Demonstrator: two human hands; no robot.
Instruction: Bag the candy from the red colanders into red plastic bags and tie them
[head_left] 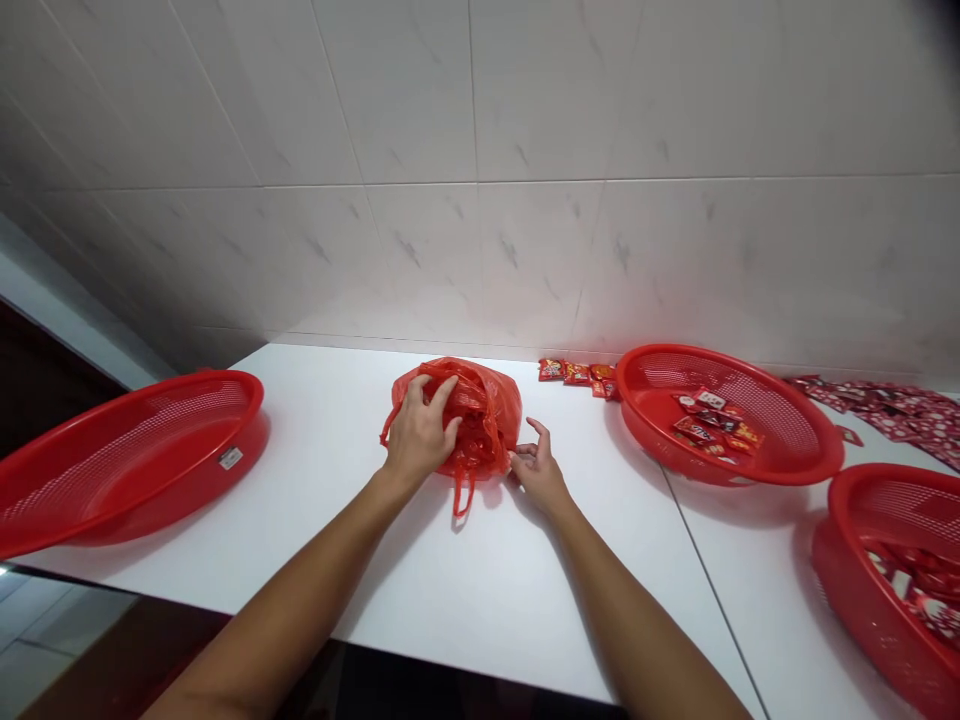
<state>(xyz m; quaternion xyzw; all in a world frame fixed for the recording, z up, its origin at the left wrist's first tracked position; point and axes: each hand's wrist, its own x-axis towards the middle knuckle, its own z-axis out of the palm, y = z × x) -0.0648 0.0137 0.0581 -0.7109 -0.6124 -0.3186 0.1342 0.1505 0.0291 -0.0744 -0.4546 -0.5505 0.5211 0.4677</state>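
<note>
My left hand (420, 430) sits clamped on the top of the red plastic bag (480, 420), fingers spread and gripping its gathered folds. My right hand (536, 465) stays open, fingers apart, just beside the bag's lower edge. The bag rests on the white counter (480, 590), its handle (461, 495) trailing toward me. A red basket (127, 460) lies to my left. To my right, snack packets (577, 373) lie beside a second red basket (675, 352) holding more packets (709, 425), with a third red basket (847, 500) nearer me.
</note>
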